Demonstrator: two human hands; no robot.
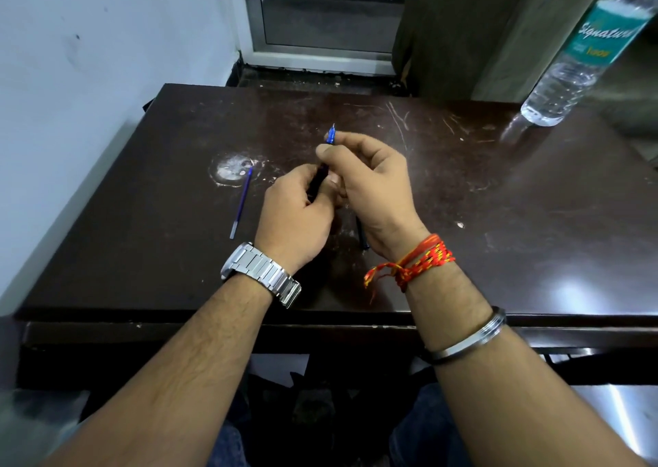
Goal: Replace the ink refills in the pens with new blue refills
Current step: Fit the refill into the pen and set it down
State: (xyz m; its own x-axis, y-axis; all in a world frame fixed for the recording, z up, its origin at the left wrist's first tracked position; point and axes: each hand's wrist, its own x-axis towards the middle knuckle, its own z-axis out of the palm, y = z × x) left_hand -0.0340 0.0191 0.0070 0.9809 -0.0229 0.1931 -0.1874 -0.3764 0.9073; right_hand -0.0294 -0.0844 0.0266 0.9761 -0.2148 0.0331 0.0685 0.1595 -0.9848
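Note:
Both hands meet over the middle of the dark brown table (463, 217). My left hand (295, 214) grips the dark barrel of a pen (320, 178). My right hand (370, 181) pinches the pen's blue tip section (331, 134), whose metal point sticks up and away from me. A loose blue refill (241, 203) lies flat on the table to the left of my left hand. Another dark pen part (361, 233) lies on the table under my right wrist, mostly hidden.
A clear plastic water bottle (569, 64) with a teal label stands at the table's far right corner. A white wall runs along the left edge. A worn pale patch (231, 171) marks the tabletop near the refill's far end.

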